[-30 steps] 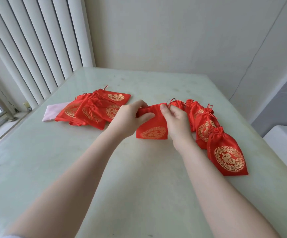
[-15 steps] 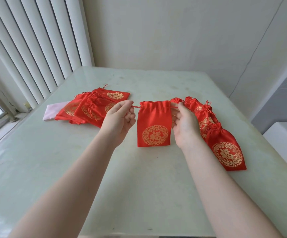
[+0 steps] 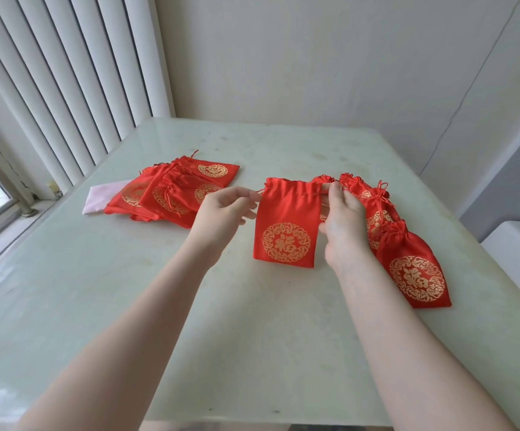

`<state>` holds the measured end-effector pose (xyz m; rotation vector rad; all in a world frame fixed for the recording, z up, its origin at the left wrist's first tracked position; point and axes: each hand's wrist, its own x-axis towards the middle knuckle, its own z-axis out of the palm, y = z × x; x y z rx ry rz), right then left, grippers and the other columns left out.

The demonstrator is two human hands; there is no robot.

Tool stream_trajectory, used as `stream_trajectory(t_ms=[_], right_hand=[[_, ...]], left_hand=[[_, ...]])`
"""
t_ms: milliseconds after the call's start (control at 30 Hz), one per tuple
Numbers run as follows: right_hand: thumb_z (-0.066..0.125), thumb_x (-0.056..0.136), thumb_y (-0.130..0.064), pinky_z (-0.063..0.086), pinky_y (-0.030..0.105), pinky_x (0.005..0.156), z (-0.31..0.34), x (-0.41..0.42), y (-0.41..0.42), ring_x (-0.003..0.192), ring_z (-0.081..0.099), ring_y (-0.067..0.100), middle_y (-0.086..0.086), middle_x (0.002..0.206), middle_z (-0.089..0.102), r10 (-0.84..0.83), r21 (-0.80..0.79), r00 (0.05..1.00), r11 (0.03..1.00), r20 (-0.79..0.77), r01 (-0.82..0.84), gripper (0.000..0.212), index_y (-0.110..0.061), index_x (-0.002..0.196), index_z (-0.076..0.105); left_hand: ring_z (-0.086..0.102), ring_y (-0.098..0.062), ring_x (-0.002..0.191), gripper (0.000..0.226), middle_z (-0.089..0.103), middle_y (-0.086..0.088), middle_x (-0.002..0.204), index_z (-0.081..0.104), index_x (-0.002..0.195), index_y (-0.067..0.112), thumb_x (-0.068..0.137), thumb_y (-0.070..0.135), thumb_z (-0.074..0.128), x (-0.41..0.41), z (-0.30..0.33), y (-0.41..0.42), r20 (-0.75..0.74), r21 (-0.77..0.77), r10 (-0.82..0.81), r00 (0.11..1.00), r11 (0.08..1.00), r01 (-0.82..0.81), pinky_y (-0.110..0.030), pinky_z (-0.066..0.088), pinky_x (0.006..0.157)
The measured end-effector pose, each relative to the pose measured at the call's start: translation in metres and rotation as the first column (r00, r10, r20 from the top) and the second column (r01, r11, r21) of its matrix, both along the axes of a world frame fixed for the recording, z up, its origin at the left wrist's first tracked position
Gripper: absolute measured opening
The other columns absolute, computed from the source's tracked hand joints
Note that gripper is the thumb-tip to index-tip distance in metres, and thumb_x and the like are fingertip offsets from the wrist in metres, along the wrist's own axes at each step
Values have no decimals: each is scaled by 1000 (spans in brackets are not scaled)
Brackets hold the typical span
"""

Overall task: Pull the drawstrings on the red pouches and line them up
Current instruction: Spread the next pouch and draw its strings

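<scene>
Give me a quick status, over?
Left hand and right hand pinch drawstrings. Pouch between them, mouth partly gathered. Finished row right, pile left. Nothing in the way.

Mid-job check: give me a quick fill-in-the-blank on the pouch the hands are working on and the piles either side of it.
1. The left hand and right hand hold the pouch by its two ____.
2. The medallion printed on that pouch is ____ in colour.
3. The row of cinched pouches lies on the person's ____ side.
4. A ____ cloth sticks out from under the loose pile of pouches.

Missing words: drawstrings; gold; right; pink
</scene>
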<state>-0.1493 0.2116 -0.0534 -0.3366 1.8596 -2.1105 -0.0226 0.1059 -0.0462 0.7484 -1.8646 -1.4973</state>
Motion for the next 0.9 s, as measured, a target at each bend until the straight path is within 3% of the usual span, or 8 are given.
stream_trajectory(t_ms=[67,167,367,500,600,700,800,900], right_hand=[[37,100,-33,41,19,46,3,1,0,67,55,13,1,78,60,10,-38,1000,999,15,-9,30,-20,81,58],[36,100,-28,49,18,47,5,5,0,69,60,12,1,77,61,19,-68,1000,997,-13,-20,31,-17,80,56],[36,101,-24,55,22,58,4,11,-2,55,62,2,2,73,61,44,-25,991,999,-124,-47,35,-15,75,58],[36,101,-24,56,25,61,4,11,-1,50,62,1,3,75,62,48,4,989,999,-139,-48,35,-15,76,59],[36,101,-23,53,21,54,5,7,2,58,62,6,7,79,63,16,-18,994,1000,-111,-18,34,-16,78,60],[36,101,-23,52,20,53,6,6,3,57,61,6,2,72,63,17,-35,993,999,-114,-21,36,-14,76,60],[35,101,-26,50,28,55,5,5,1,44,58,4,0,70,62,-18,-15,992,1000,-123,16,35,-14,77,57],[33,101,-24,41,22,45,6,-9,7,43,56,3,2,66,62,-127,-75,990,990,-54,123,32,-18,76,50]], left_hand=[[55,-2,62,15,64,5,71,68,77,19,87,21,57,-2,1,2,62,-136,79,995,988,-70,-22,42,61],[57,-3,70,25,66,4,84,67,83,13,84,38,63,-8,1,4,136,-347,169,976,931,-113,-17,39,58],[52,-2,69,23,56,-1,94,65,89,7,88,30,61,-17,0,5,89,-529,157,984,844,-87,0,35,60],[51,-18,80,25,56,-8,92,66,87,0,94,20,53,-16,-7,0,62,-639,140,988,766,-69,-20,36,68],[49,-17,78,29,55,-6,88,63,77,0,95,20,51,-13,-10,-8,27,-649,94,995,759,-54,-24,34,69],[40,-13,65,40,43,3,71,46,61,7,93,30,43,-10,-10,-10,15,-681,64,998,732,-37,-26,31,61],[32,-6,54,40,32,7,60,28,55,20,93,29,41,-8,-8,-12,-19,-590,40,999,807,-44,-24,24,54],[22,-5,50,41,26,11,52,26,58,21,96,19,40,-4,-7,-22,-169,-147,40,985,987,-65,-26,18,50]])
